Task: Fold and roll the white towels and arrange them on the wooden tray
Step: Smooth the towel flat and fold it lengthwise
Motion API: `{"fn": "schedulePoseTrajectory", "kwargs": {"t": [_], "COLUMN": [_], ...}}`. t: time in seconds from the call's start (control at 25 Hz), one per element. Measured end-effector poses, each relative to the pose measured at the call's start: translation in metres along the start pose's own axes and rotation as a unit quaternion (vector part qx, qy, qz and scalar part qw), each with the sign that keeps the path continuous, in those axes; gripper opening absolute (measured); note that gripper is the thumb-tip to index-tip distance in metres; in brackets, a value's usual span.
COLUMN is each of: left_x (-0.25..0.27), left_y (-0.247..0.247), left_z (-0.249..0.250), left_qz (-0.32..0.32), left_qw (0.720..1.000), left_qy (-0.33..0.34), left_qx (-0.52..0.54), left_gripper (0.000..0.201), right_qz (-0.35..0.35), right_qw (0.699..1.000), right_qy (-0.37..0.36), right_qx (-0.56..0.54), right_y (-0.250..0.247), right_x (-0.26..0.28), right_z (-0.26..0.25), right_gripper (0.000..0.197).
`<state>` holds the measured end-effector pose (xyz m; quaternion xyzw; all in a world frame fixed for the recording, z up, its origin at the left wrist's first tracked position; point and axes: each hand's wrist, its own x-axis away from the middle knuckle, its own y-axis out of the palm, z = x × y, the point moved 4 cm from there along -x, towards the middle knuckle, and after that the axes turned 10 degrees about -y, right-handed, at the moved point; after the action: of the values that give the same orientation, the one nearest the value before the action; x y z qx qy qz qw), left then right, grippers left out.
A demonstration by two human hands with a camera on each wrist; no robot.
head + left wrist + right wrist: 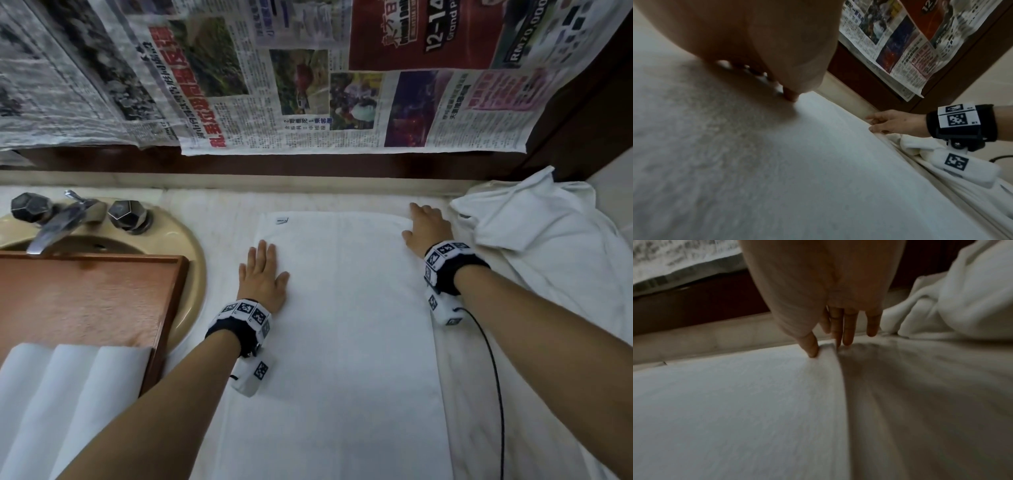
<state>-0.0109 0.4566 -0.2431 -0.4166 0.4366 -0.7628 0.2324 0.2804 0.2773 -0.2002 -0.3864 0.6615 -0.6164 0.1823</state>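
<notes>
so we have the folded white towel (pixel 346 325) lying flat on the tabletop (pixel 219 205), a long strip whose long axis runs straight away from us, from the near edge toward the far wall. our left hand (pixel 262 275) rests flat on its left part, toward the far end, fingers (pixel 262 251) straight and pressing down, holding nothing. our right hand (pixel 426 226) sits at the far right corner, right on the towel's long right edge; in the right wrist view the thumb (pixel 812 347) pushes against a small raised ridge of cloth while the other fingers lie straight beside it on the layer beneath, so it reads as touching and nudging, not a closed grip.

what the next move turns on, as we judge it: both hands are at the far end and the rest of the strip stretches back toward us, so rolling would run along that long axis, or one more lengthwise fold would carry the right edge across to the left hand. the right hand is already on that edge.

the wooden tray (pixel 102 298) lies to our left over the sink (pixel 191 246), nearer the left hand, with three rolled towels (pixel 68 394) at its near end. a crumpled white towel (pixel 534 219) waits just beyond the right hand.
</notes>
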Motion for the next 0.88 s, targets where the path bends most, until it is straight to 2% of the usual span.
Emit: {"fn": "schedulePoseTrajectory", "kwargs": {"t": [0.16,0.24,0.28,0.36,0.4,0.44,0.52,0.56,0.64,0.76,0.88], "left_x": [-0.002,0.000,0.002,0.017,0.028,0.044,0.077,0.091,0.112,0.126,0.134], "left_y": [-0.001,-0.003,-0.006,-0.019,-0.024,-0.027,-0.019,-0.011,0.011,0.036,0.031], "left_z": [0.002,0.002,0.006,0.025,0.042,0.061,0.094,0.104,0.113,0.113,0.113], "left_qz": [-0.002,-0.005,0.006,0.055,0.071,0.060,-0.024,-0.081,-0.185,-0.249,-0.297], "left_qw": [1.000,1.000,1.000,0.996,0.989,0.976,0.959,0.955,0.947,0.933,0.892], "left_qy": [0.004,-0.012,-0.028,-0.027,0.011,0.062,0.119,0.110,0.071,0.058,0.042], "left_qx": [0.007,0.004,0.001,0.058,0.128,0.198,0.257,0.262,0.254,0.253,0.337], "left_gripper": [0.067,0.066,0.065,0.055,0.044,0.035,0.046,0.051,0.045,0.032,0.027], "right_qz": [-0.033,-0.032,-0.034,-0.030,-0.031,-0.034,-0.039,-0.041,-0.039,-0.033,-0.017], "right_qw": [0.999,0.998,0.995,0.970,0.948,0.926,0.901,0.895,0.882,0.871,0.885], "right_qy": [-0.004,-0.012,-0.014,0.000,0.013,0.024,0.034,0.038,0.049,0.066,0.069], "right_qx": [0.005,-0.046,-0.092,-0.240,-0.317,-0.376,-0.431,-0.443,-0.467,-0.485,-0.461], "right_y": [-0.036,-0.053,-0.059,-0.067,-0.069,-0.069,-0.070,-0.070,-0.072,-0.074,-0.074], "right_x": [-0.003,0.000,0.002,0.007,0.010,0.013,0.015,0.015,0.019,0.022,0.025], "right_z": [-0.008,-0.021,-0.030,-0.054,-0.069,-0.083,-0.104,-0.111,-0.117,-0.113,-0.102], "right_gripper": [0.016,0.025,0.026,0.013,0.006,0.007,0.014,0.016,0.015,0.015,0.018]}}
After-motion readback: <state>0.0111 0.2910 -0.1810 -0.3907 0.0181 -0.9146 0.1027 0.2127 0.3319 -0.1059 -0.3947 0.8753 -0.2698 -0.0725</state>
